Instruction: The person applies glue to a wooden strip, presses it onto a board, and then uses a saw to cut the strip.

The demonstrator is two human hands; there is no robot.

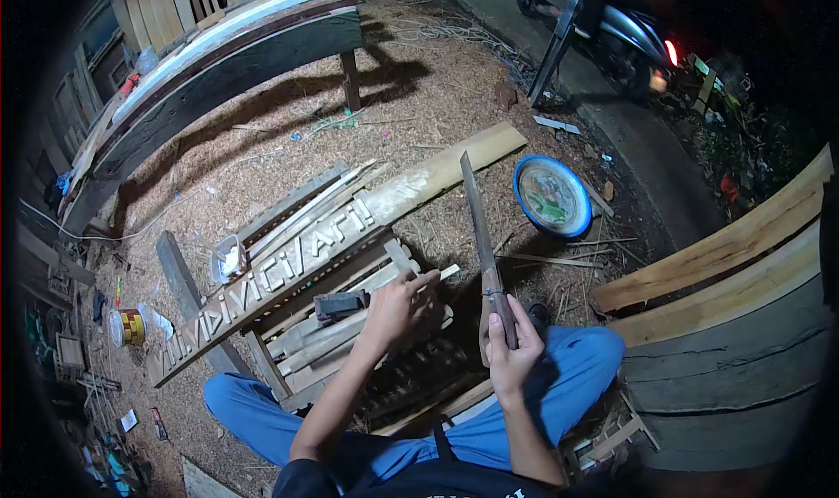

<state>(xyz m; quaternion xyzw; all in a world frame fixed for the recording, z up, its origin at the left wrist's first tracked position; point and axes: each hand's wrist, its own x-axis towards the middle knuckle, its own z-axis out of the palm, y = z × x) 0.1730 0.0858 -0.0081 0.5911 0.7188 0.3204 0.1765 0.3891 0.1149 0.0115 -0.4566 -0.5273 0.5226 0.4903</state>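
My right hand (513, 348) is closed round the wooden handle of a machete (479, 214), its long blade pointing up and away from me. In front of my lap, my left hand (404, 310) pinches a short pale wooden stick (447, 273) whose tip sticks out past the fingers. Under and beside that hand lies a slatted wooden frame with loose wood pieces (319, 345) and a dark block (341, 306). Just beyond, a long plank (476, 155) slants across, with pale raised wooden letters (306, 259) along its left part.
A blue-rimmed basin (552, 196) stands right of the blade. A small plastic tub (229, 260) and a yellow-red can (128, 327) are left. A wooden bench (218, 70) stands behind, boards (717, 280) lie right. A person on a motorbike (612, 39) is on the path.
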